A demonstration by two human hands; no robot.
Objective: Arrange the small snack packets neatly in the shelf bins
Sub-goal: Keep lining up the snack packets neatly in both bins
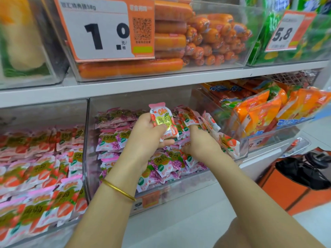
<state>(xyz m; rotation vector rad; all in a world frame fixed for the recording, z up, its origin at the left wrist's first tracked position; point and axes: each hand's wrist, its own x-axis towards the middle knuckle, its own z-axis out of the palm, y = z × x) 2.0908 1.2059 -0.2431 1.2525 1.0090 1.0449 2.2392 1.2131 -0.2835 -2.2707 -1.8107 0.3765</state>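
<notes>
At centre frame stands a clear plastic shelf bin (pixel 86 140), filled with small pink-and-purple snack packets (pixel 114 140) stacked flat in rows. Both hands reach into it. The left hand (pixel 148 135), a thin gold bangle (pixel 119 190) on its wrist, grasps one pink-and-white strawberry-print packet (pixel 162 120): long axis near vertical, crimped pink end pointing up, lower end pinched between thumb and fingers, the rest rising above the hand. The right hand (pixel 200 144), lower right of it, is clenched on loose strawberry packets (pixel 189 115) fanned above its knuckles.
</notes>
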